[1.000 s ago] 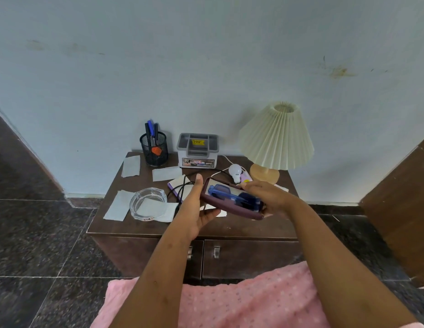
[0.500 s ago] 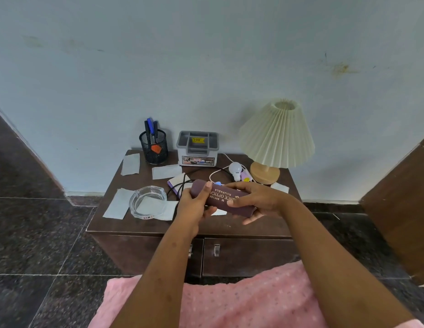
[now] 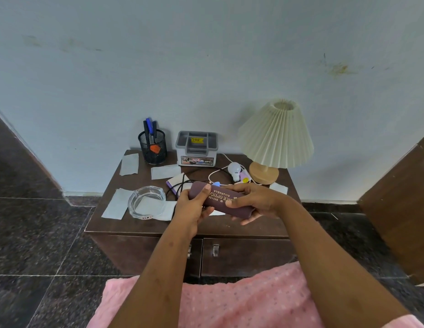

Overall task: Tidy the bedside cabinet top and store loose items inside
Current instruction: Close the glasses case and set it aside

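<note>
A closed maroon spectacle case (image 3: 219,198) with gold lettering is held in both hands above the front of the brown bedside cabinet (image 3: 159,227). My left hand (image 3: 193,208) grips its left end with the thumb on top. My right hand (image 3: 253,201) grips the right end, fingers curled over the lid. On the cabinet top lie a glass ashtray (image 3: 146,201), several white paper pieces (image 3: 129,164), a tangle of black and white cables (image 3: 180,185), a white bulb (image 3: 234,170) and a small pink item (image 3: 244,177).
A black mesh pen holder (image 3: 152,147) and a grey organiser box (image 3: 196,149) stand at the back by the wall. A pleated cream lamp (image 3: 275,136) stands at the back right. Two closed cabinet doors with handles (image 3: 215,250) face a pink bedcover (image 3: 230,301).
The spectacle case stood open a second ago, showing a blue item inside; both hands have closed it and now hold it shut, slightly lower and nearer.
</note>
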### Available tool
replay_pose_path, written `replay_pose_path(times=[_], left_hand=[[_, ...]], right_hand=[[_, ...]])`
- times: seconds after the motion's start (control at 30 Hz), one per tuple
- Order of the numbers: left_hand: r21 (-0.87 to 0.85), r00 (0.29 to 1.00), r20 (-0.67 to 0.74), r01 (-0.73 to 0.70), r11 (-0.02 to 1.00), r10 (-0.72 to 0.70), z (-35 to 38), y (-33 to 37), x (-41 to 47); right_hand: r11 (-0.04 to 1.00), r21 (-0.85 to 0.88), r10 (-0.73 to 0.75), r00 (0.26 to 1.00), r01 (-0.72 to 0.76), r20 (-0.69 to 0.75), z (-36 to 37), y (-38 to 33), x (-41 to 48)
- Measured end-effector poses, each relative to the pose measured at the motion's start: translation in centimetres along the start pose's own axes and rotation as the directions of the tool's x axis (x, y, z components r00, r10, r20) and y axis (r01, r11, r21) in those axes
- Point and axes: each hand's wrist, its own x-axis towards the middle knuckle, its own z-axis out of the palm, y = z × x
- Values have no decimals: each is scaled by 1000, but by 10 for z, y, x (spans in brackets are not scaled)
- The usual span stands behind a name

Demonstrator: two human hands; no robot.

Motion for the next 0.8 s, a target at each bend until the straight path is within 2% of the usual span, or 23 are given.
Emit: replay_pose_path(times=[0.23, 0.47, 0.6, 0.7, 0.8], left_hand=[[-18, 1000, 6, 2, 1000, -2, 1, -1, 1], [-155, 1000, 12, 26, 988, -24, 7, -3, -1], [-1, 991, 131, 42, 999, -41, 12, -9, -6], [22, 970, 215, 110, 994, -112, 18, -14, -12], [37, 960, 242, 136, 990, -141, 27, -18, -14]], right_hand=[[1000, 20, 0, 1000, 0, -22, -2, 0, 0], [998, 37, 42, 999, -41, -31, 4, 0, 0], [995, 7, 103, 995, -103, 11, 10, -1, -2], [993, 22, 118, 993, -118, -13, 9, 0, -3], [987, 1, 158, 986, -158, -54, -1, 3, -5]])
